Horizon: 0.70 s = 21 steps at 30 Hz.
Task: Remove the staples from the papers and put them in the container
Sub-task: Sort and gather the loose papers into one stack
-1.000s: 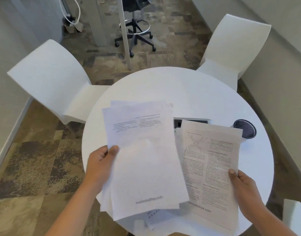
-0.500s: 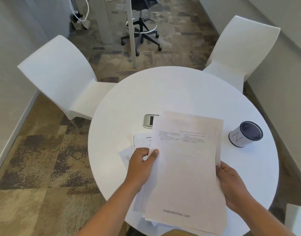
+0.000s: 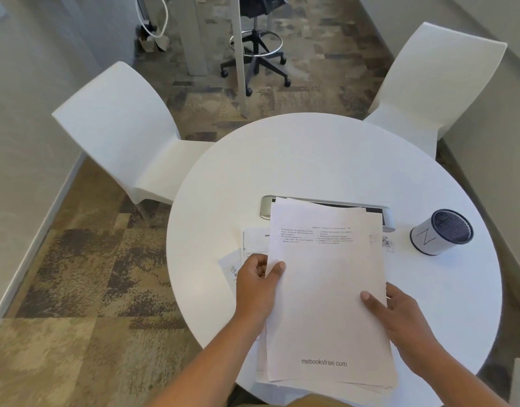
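Head camera view, looking down at a round white worktop (image 3: 326,160) with a white chair at either far side. Moving from left to right: a few loose printed sheets (image 3: 254,245) lie flat on the worktop, partly tucked under what the person holds. The left hand (image 3: 257,284) has its grip clamped on the left edge of a stack of papers (image 3: 326,295), thumb on top and fingers beneath. The stack is raised a little and fanned unevenly, its near end hanging past the worktop edge toward the person. The right hand (image 3: 399,314) has its grip closed on the stack's right edge in the same manner. Behind the stack's far end, a flat silver device (image 3: 266,207) lies on the worktop, mostly hidden by the pages. Farthest right stands the container (image 3: 440,232), a white cylinder with a dark interior, upright and well apart from the papers.

No staple can be seen from here; the corners are too small or covered. The likely risks are these: the sheets are misaligned, so loosening either grip could let pages slide off the near edge onto the floor. Pulling a staple with bare fingers could tear a corner or prick a fingertip. A freed staple is tiny and could drop unseen among the loose sheets on its way to the distant container.
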{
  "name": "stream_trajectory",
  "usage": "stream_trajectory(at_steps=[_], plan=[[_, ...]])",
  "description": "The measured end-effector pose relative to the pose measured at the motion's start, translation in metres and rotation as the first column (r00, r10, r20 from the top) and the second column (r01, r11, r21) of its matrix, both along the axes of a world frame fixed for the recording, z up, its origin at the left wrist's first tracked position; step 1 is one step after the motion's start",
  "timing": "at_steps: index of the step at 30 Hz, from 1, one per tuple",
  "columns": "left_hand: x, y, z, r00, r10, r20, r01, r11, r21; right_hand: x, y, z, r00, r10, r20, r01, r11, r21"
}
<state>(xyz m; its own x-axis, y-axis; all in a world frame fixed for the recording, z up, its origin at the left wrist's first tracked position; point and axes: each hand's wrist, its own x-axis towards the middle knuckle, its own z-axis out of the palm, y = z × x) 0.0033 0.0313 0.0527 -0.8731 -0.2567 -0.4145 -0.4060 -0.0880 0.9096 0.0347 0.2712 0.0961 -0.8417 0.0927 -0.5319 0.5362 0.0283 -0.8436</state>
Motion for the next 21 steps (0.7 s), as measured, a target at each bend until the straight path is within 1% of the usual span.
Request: stream_trajectory(at_steps=[3, 6, 8, 10, 11, 14, 17, 19, 21], plan=[[-0.001, 0.000, -0.004, 0.999, 0.001, 0.032, 0.001, 0.999, -0.051, 0.003, 0.005, -0.008, 0.999, -0.042, 0.017, 0.041, 0.998, 0.040], [0.000, -0.008, -0.014, 0.992, -0.071, 0.100, 0.079, 0.994, -0.078, 0.007, 0.012, -0.012, 0.995, -0.094, 0.039, 0.091, 0.994, 0.059], [0.004, -0.018, -0.028, 0.977, -0.132, 0.167, 0.165, 0.966, -0.201, 0.010, 0.018, -0.012, 0.992, -0.119, 0.048, 0.115, 0.991, 0.074], [0.009, -0.032, -0.043, 0.959, -0.149, 0.240, 0.234, 0.896, -0.377, 0.013, 0.023, -0.011, 0.990, -0.132, 0.057, 0.126, 0.987, 0.103], [0.010, -0.038, -0.048, 0.955, -0.137, 0.262, 0.244, 0.867, -0.435, 0.014, 0.024, -0.010, 0.988, -0.140, 0.063, 0.132, 0.984, 0.118], [0.014, -0.054, -0.057, 0.955, -0.097, 0.281, 0.241, 0.808, -0.538, 0.021, 0.029, -0.008, 0.982, -0.181, 0.061, 0.170, 0.974, 0.150], [0.009, -0.063, -0.062, 0.951, -0.130, 0.282, 0.286, 0.719, -0.633, 0.029, 0.039, -0.015, 0.979, -0.188, 0.072, 0.178, 0.975, 0.131], [-0.001, -0.067, -0.065, 0.952, -0.150, 0.268, 0.300, 0.643, -0.705, 0.033, 0.043, -0.017, 0.979, -0.185, 0.087, 0.176, 0.979, 0.105], [-0.015, -0.071, -0.067, 0.940, -0.172, 0.294, 0.340, 0.552, -0.762, 0.037, 0.043, -0.015, 0.979, -0.184, 0.083, 0.176, 0.980, 0.096]])
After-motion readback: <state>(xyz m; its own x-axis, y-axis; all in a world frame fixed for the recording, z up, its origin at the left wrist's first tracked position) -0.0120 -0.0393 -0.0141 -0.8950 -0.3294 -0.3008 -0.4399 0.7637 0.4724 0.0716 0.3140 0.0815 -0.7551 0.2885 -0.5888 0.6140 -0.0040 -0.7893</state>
